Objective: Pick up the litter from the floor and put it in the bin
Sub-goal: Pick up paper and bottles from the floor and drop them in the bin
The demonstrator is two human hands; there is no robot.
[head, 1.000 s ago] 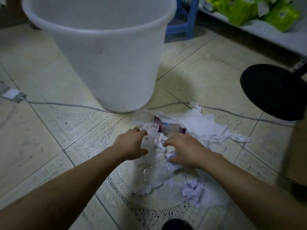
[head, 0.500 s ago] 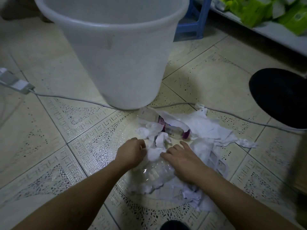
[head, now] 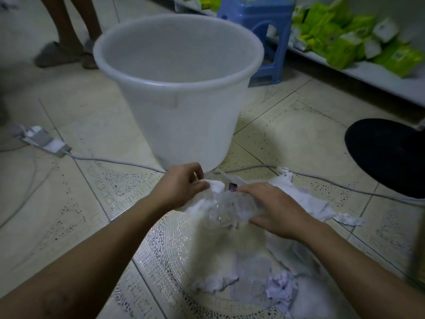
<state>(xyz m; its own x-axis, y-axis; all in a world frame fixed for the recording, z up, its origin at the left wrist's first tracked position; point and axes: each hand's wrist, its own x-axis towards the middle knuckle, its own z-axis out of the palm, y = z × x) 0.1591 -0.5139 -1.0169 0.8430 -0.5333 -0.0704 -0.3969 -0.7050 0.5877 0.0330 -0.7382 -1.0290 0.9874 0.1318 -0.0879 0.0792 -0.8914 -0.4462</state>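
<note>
Bin (head: pixel 184 107) stands just beyond both hands; left hand (head: pixel 181 187) pinches tissue (head: pixel 217 186), right hand (head: pixel 276 210) clasps bottle (head: pixel 230 208) lying crosswise.

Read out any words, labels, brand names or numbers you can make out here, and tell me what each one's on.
None can be read.
Green packets on the shelf: white label patches, print too small and blurred.
Bottle label beside the right hand: a dark scrap, mostly hidden, unreadable.
White bin, blue stool, power strip: no visible text.

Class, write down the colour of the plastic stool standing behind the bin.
The stool is blue, seen best in the head view, just beyond the white bin.
</note>
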